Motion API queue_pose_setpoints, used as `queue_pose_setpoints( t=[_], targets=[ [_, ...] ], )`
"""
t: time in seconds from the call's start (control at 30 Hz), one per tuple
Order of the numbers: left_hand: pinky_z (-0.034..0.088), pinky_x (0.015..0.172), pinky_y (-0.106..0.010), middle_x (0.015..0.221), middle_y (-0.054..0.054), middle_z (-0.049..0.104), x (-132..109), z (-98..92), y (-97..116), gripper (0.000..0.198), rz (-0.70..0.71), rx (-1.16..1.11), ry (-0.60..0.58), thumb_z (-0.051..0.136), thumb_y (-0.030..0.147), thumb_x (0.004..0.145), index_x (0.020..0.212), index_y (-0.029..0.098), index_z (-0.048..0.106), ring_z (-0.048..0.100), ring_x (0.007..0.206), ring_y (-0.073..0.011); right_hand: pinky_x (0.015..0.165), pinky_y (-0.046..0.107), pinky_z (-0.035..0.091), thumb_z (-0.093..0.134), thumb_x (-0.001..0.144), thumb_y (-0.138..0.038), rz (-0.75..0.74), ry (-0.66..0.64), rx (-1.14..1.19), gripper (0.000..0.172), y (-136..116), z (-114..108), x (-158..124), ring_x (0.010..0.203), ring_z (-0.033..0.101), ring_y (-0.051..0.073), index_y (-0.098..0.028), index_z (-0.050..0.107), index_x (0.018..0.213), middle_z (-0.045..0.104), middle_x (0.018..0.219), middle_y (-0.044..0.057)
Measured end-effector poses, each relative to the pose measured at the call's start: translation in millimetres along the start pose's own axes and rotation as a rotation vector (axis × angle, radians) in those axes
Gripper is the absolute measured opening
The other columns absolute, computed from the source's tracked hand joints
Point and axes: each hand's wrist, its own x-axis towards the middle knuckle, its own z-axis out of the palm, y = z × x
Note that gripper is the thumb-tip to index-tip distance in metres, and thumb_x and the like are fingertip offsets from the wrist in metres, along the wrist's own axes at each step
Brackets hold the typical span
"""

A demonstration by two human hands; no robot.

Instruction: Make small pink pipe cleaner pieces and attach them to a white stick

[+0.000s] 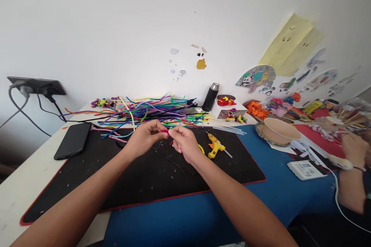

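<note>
Both of my hands meet above the black mat (139, 177). My left hand (146, 136) is closed in a pinch on a small red pipe-cleaner piece (165, 132). My right hand (184, 142) pinches the same red piece from the other side, fingers curled. Just behind the hands lies a heap of coloured pipe cleaners (147, 112). A yellow glue gun (215, 146) rests on the mat to the right of my right hand.
A black phone (72, 140) lies at the mat's left edge, with cables to a wall socket (37, 86). A dark flask (210, 97) stands behind. On the right, another person's hand (353, 148) works among a paper bowl (279, 129) and craft clutter.
</note>
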Motion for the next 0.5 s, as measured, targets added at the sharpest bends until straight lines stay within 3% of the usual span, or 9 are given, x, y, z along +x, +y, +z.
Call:
queue_pose_setpoints(
  t=[0.3,0.5],
  targets=[
    [0.054,0.077,-0.032,0.090,-0.004,0.076,9.8,-12.3,-15.2,0.045,-0.101,-0.055,0.033,0.086,0.050,0.077,0.107,0.020,0.072,0.071,0.084,-0.0204,0.036,0.021,0.018,0.079,0.080,-0.047,0.054,-0.067,0.120,0.032,20.2,-5.0,34.0,0.031,0.030,0.005,-0.020,0.061,0.078,0.039,0.040,-0.013],
    [0.056,0.082,-0.033,0.093,-0.004,0.077,12.9,-13.5,-22.6,0.036,-0.149,-0.126,0.026,0.088,0.043,0.077,0.102,0.020,0.077,0.071,0.085,-0.0196,0.037,0.022,0.021,0.076,0.083,-0.047,0.087,-0.087,0.106,0.031,23.9,-13.0,34.2,0.032,0.032,0.006,-0.020,0.061,0.080,0.040,0.040,-0.013]
  ],
)
